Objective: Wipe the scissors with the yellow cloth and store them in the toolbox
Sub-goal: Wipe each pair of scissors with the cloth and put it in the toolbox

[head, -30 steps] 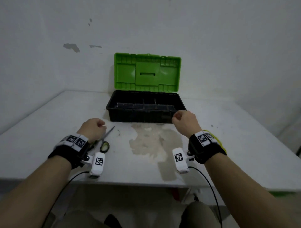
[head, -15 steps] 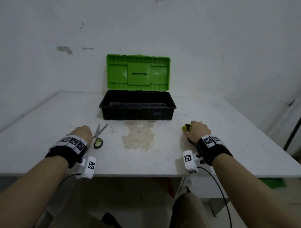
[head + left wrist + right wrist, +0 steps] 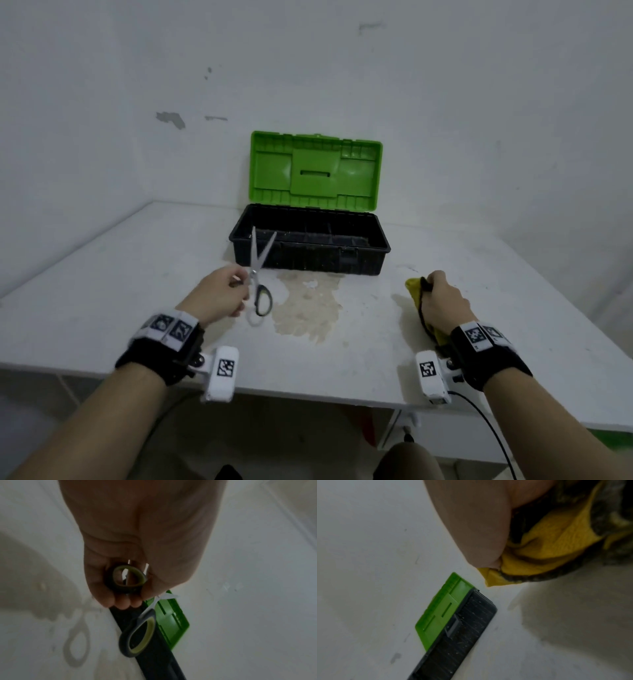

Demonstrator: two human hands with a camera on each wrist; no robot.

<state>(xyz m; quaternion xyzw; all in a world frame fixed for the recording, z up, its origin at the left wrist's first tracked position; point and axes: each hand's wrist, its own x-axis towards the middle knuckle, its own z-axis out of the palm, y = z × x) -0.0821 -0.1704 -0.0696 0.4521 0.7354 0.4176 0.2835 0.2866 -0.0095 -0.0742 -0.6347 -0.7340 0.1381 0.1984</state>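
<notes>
My left hand (image 3: pixel 222 294) holds the scissors (image 3: pixel 259 270) by one handle ring, lifted off the table. Their blades spread apart and point up toward the toolbox. In the left wrist view my fingers (image 3: pixel 120 600) curl round one ring of the scissors (image 3: pixel 127 580) while the other ring hangs free below. My right hand (image 3: pixel 442 305) grips the yellow cloth (image 3: pixel 416 291) on the table at the right; the right wrist view shows that cloth (image 3: pixel 556 545) bunched under the palm. The toolbox (image 3: pixel 310 255), black with a green lid standing up, is open behind both hands.
A white table (image 3: pixel 137 274) carries a brownish stain (image 3: pixel 308 308) at its middle. Walls close in behind and to the left. The table's front edge runs just under my wrists.
My left hand has lifted the scissors off the table, blades now pointing up and spread. My right hand has closed further over the yellow cloth.
</notes>
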